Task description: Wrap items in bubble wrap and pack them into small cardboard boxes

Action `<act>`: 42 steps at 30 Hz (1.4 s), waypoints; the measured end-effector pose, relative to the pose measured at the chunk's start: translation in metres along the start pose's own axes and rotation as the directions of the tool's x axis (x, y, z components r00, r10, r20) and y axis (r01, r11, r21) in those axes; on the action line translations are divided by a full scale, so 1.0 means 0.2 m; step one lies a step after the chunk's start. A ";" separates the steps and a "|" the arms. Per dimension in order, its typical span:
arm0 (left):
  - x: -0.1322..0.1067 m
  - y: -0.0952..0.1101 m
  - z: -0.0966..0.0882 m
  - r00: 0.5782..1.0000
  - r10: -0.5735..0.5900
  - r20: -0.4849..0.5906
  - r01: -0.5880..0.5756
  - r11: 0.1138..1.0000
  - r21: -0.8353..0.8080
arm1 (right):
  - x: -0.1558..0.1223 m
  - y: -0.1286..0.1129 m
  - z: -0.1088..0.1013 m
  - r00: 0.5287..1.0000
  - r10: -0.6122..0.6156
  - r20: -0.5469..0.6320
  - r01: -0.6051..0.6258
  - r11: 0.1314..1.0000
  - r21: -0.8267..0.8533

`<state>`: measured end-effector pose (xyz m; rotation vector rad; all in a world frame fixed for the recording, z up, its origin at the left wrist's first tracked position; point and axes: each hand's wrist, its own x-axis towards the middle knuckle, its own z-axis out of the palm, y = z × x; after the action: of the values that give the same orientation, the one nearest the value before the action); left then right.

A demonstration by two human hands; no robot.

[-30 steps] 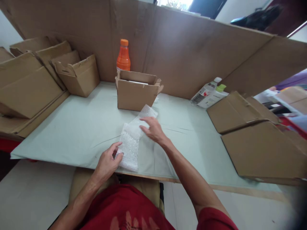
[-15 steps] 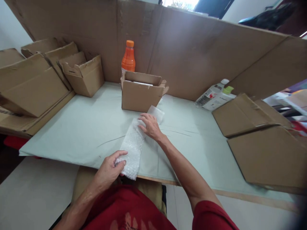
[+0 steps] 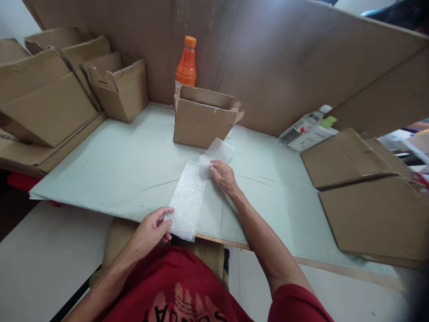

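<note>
A strip of bubble wrap point(image 3: 187, 199) slants over the pale green tabletop, its near end reaching the front edge. My left hand point(image 3: 156, 228) grips its lower left edge between thumb and fingers. At the far end, my right hand point(image 3: 225, 176) pinches the edge of a smoother clear plastic sheet point(image 3: 219, 150). That sheet overlaps the top of the bubble wrap; whether the two are joined I cannot tell. Just beyond stands an open cardboard box point(image 3: 203, 123), close to the sheet's far end. What lies inside the box is hidden.
An orange bottle point(image 3: 186, 67) stands behind the box, near a tall cardboard wall point(image 3: 268, 58). Several open boxes point(image 3: 124, 89) line the left side. On the right are a clear bottle point(image 3: 301, 127), a white pack with a green cap point(image 3: 313, 136) and cardboard boxes point(image 3: 372, 219).
My right hand has moved slightly right and now pinches the clear sheet, having lain over the wrap's far end. My left hand keeps to the near edge. The view has tilted down.
</note>
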<state>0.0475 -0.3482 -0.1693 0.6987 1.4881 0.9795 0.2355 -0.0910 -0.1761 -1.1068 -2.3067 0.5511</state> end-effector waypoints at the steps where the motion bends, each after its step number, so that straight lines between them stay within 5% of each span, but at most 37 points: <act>1: 0.00 0.00 0.00 1.000 -0.002 -0.001 0.002 1.000 -0.010 | 0.01 0.00 -0.03 0.999 -0.001 -0.033 0.002 1.000 0.027; 6: -0.01 0.03 0.01 0.999 -0.005 -0.034 0.003 0.999 -0.048 | -0.05 -0.19 -0.19 0.987 -0.094 -0.132 0.122 0.967 0.223; 9: -0.01 0.03 0.01 0.999 -0.011 -0.047 0.007 0.997 -0.081 | -0.16 -0.38 -0.24 0.968 -0.243 0.054 0.228 0.953 0.201; 12: -0.02 0.02 0.00 0.999 -0.006 -0.038 0.001 0.990 -0.140 | -0.31 -0.53 -0.22 0.882 -0.392 0.262 0.353 0.917 0.185; 15: -0.03 0.01 -0.02 1.000 0.029 0.012 -0.026 0.971 -0.237 | -0.47 -0.61 -0.16 0.838 -0.420 0.348 0.378 0.907 0.185; 22: -0.07 0.04 -0.03 1.000 0.023 0.001 -0.022 0.949 -0.315 | -0.64 -0.70 -0.09 0.899 -0.339 0.276 0.301 0.938 0.173; 29: -0.08 0.01 -0.10 0.987 0.022 0.161 0.031 0.948 -0.316 | -0.65 -0.66 -0.15 0.886 -0.340 0.316 0.221 0.907 0.358; 36: -0.09 -0.08 -0.16 0.964 0.001 0.264 0.072 0.960 -0.269 | -0.71 -0.51 -0.15 0.858 -0.288 0.425 0.151 0.933 0.326; 42: -0.05 0.05 -0.11 0.962 -0.099 0.256 0.210 0.866 -0.453 | -0.67 -0.46 -0.08 0.863 -0.197 0.466 -0.032 0.898 0.439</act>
<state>0.0261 -0.3567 -0.1550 0.3097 1.0258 1.0512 0.2611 -0.2500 -0.1488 -0.6891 -2.4490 1.3815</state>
